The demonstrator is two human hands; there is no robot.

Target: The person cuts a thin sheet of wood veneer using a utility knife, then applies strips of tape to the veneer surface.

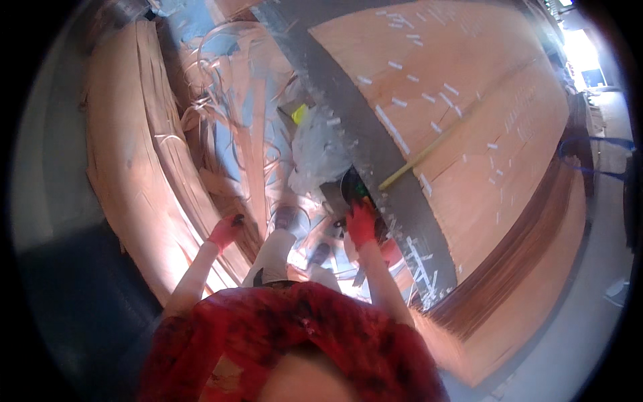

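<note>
The right grip point(362, 224), red-gloved, reaches to a round black object with a green patch point(352, 184) just beyond its fingers, by the edge of the grey worktop point(416, 211); whether it grasps that object or only touches it, I cannot tell. Beyond and to the right of this grip lies a wide tan wood sheet point(462, 53) dotted with short white strips — a slim yellowish stick point(416, 159) lies across it. The left grip point(225, 232), also red-gloved (something dark shows at its fingertips), is beside a long stack of tan wood sheets point(127, 114); its hold is unclear too.
</note>
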